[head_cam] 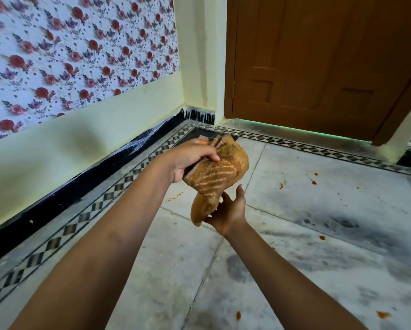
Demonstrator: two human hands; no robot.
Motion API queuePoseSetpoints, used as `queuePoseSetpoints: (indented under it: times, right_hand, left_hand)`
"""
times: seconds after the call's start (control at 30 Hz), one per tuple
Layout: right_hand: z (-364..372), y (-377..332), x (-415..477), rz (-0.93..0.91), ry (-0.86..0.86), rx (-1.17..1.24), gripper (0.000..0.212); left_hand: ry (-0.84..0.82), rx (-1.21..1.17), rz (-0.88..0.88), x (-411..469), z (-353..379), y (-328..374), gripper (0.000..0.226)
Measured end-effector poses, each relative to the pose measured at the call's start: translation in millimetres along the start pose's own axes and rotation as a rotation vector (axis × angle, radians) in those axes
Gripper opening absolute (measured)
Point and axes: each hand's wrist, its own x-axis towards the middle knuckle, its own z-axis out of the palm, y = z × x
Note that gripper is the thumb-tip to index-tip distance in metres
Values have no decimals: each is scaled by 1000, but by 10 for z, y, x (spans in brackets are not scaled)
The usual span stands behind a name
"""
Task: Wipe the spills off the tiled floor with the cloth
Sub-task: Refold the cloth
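From the head camera, both bare arms reach forward over the floor, and the cloth (217, 177) is held in the air between the two hands, clear of the tiles.

The left hand (190, 160) is above and to the left of the other. Its fingers are curled over the upper end of the cloth and its thumb presses on the top fold, so it is clenched around the bunched fabric. A few loose threads and a frayed edge stick out just past its knuckles.

The right hand (230, 210) is lower and nearer the camera, palm turned up and partly open. Its fingers go under the hanging lower end of the cloth and are mostly hidden by it; the thumb stands free, pointing up beside the fabric. It cups the cloth from below, and whether the hidden fingers pinch it cannot be told.

The cloth is orange-brown with pale diagonal stripes, and is crumpled into a loose roll slanting from the left hand down to the right.

Small orange spills (314, 182) dot the tiled floor (318, 210) to the right of the hands, more (176, 196) lie just below the left wrist, and others (383, 314) lie beside the right forearm.
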Motion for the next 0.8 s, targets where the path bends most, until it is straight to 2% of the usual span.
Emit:
queuePoseSetpoints:
  times: [0.1,0.2,0.27,0.37,0.47,0.53,0.67,0.73,0.8]
  right_hand:
    - [50,-4,-59,-8,-92,70,78]
    - [65,-19,-131,-29,-147,157,85]
    - [52,-18,-159,-23,-172,116,93]
    - [60,-10,-200,-40,-224,0,94]
    - [66,-21,-221,-66,-202,-65,65]
    - [41,-42,-214,-66,-165,-48,55]
    - [-2,-100,-188,-98,-125,-10,43]
    - [4,-112,-186,-97,-136,-29,40]
    - [13,-111,-189,-105,-188,-86,41]
  left_hand:
    - [10,-51,-25,4,-94,-63,8]
    - [69,104,-101,39,-219,-258,44]
    - [86,164,-141,31,-274,-439,57]
    - [114,142,-164,52,-331,-661,51]
    - [157,167,-141,66,-364,-708,46]
    - [165,62,-133,76,-389,-713,49]
    - [69,-212,-89,92,-358,-748,22]
    - [19,-362,-92,120,-342,-786,30]
    - [4,-399,-116,181,-337,-813,33]
